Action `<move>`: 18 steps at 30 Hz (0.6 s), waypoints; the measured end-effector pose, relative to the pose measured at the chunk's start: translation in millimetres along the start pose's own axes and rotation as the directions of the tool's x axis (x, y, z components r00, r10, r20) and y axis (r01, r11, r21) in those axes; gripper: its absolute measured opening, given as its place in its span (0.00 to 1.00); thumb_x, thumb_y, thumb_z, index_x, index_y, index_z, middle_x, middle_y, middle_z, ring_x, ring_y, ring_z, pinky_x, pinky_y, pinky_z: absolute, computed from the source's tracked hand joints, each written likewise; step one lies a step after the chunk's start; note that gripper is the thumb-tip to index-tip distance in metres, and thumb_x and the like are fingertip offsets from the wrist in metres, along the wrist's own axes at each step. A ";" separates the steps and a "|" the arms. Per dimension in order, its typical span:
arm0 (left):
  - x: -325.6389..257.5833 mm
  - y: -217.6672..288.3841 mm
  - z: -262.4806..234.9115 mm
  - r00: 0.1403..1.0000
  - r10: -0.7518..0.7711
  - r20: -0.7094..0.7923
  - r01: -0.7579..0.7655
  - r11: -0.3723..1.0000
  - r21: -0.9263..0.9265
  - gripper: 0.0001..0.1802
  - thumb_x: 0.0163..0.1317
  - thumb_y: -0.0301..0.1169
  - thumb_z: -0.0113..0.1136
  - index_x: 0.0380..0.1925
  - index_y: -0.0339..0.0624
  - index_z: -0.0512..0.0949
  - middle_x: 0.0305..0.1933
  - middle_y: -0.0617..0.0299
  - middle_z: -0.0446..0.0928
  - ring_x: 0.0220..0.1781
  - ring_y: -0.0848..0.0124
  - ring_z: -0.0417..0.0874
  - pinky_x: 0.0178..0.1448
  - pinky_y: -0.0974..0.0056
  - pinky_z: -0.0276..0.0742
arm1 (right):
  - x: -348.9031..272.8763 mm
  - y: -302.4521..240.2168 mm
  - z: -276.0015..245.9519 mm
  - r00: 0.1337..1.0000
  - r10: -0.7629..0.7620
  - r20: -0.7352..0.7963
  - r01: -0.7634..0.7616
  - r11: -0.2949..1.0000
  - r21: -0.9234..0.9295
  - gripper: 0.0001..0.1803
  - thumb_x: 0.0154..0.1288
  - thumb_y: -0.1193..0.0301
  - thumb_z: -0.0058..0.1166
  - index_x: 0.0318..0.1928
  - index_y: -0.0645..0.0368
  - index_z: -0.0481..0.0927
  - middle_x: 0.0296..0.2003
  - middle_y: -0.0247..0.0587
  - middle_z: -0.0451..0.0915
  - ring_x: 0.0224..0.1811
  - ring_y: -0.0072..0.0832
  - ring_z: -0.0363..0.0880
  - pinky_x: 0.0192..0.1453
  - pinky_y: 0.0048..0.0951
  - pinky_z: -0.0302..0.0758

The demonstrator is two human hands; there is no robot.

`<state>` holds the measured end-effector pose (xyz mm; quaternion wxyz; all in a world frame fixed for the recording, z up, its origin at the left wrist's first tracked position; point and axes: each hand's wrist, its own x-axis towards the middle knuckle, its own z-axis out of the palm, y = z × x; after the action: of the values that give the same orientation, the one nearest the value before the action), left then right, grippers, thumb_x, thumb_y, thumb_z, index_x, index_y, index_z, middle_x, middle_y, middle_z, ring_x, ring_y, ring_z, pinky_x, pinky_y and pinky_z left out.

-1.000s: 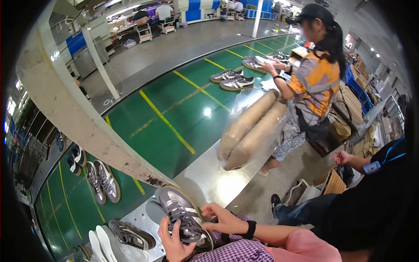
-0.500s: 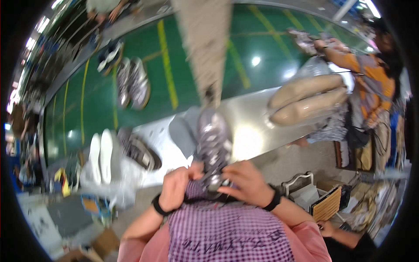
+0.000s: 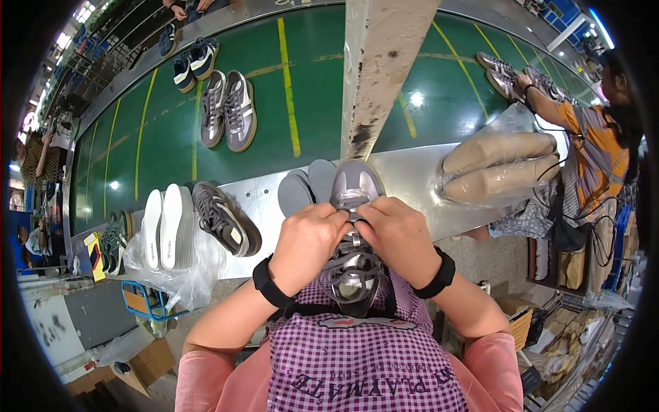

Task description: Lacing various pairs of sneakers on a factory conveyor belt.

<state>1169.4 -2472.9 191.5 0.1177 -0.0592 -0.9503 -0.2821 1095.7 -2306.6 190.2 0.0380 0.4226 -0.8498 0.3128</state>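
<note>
A silver-grey sneaker [image 3: 359, 180] with dark laces lies in front of me at the bench edge, toe pointing away and heel against my apron. My left hand [image 3: 309, 240] comes over it from the left, thumb and fingers pinched on the shoelace near the toe. From the right, my right hand [image 3: 400, 239] pinches the lacing at the same spot, the two thumbs nearly meeting. Looser dark shoelace [image 3: 351, 268] lies crossed over the upper part toward the ankle opening. My fingertips partly hide the lower eyelets.
A metal bench [image 3: 412, 178] borders a green conveyor belt [image 3: 309, 110] carrying several sneakers. On the bench are grey insoles [image 3: 295, 194], another sneaker [image 3: 223, 216], white insoles [image 3: 175, 226] and wrapped beige shoe forms [image 3: 498, 172]. A pillar [image 3: 381, 69] stands ahead; a co-worker [image 3: 583, 137] is at right.
Both my hands have moved away from the sneaker's ankle end to the laces near its toe. The whole view has shifted, and objects on the belt appear farther right.
</note>
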 end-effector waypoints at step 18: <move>2.2 -2.7 -1.2 1.000 -0.017 -0.024 0.017 1.000 0.016 0.08 0.44 0.20 0.66 0.27 0.38 0.79 0.22 0.57 0.76 0.24 0.62 0.79 0.29 0.61 0.74 | -13.1 4.8 14.1 0.992 -0.066 -0.107 0.061 0.997 -0.051 0.07 0.53 0.71 0.56 0.30 0.60 0.74 0.26 0.37 0.70 0.31 0.31 0.75 0.31 0.30 0.75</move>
<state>1166.9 -2475.7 191.6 0.1270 -0.0469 -0.9516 -0.2759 1103.3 -2303.3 172.2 0.1043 0.4306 -0.8398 0.3137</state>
